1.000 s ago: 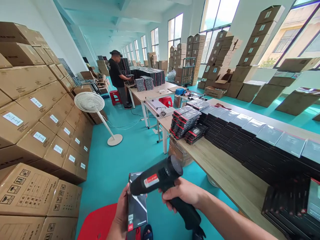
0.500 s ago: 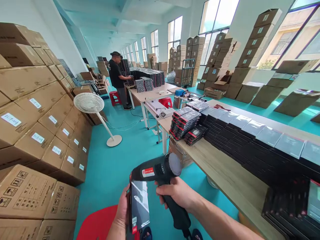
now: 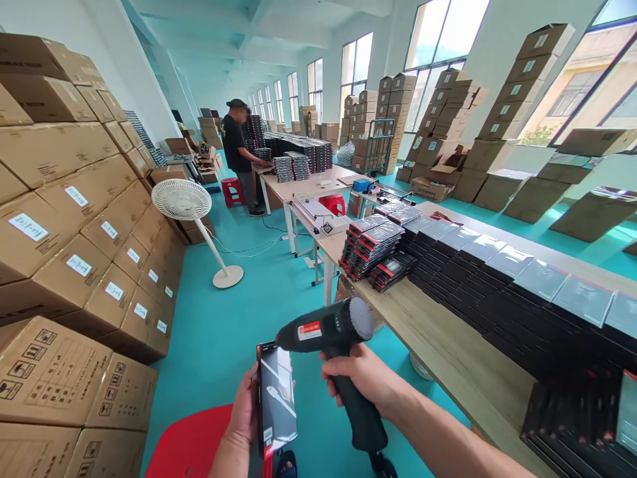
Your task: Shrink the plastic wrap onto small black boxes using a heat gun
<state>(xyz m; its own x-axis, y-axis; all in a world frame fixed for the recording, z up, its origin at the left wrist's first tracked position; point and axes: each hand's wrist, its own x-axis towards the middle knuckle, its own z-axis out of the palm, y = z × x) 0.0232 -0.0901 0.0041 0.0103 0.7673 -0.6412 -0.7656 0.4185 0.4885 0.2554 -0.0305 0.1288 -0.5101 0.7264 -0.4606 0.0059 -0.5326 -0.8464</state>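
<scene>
My right hand (image 3: 355,375) is wrapped round the grip of a black heat gun (image 3: 323,330), its nozzle pointing left. In my left hand (image 3: 243,408) stands a slim cable box (image 3: 279,401) with a picture of a white cable and red edges, tilted a little. The nozzle is close above the box's top end; whether they touch I cannot tell. My left fingers clasp the box from the side and behind, partly hidden by it.
A long table (image 3: 438,332) on my right bears rows of stacked boxes (image 3: 472,285). Cartons (image 3: 99,219) are piled on the left, near a white fan (image 3: 199,219). A red stool (image 3: 194,441) is below me. Further off, a person (image 3: 241,156) stands at another table (image 3: 298,189).
My right hand has moved the heat gun slightly up and right, uncovering the box's top end. My left hand still grips the box. The view has shifted slightly.
</scene>
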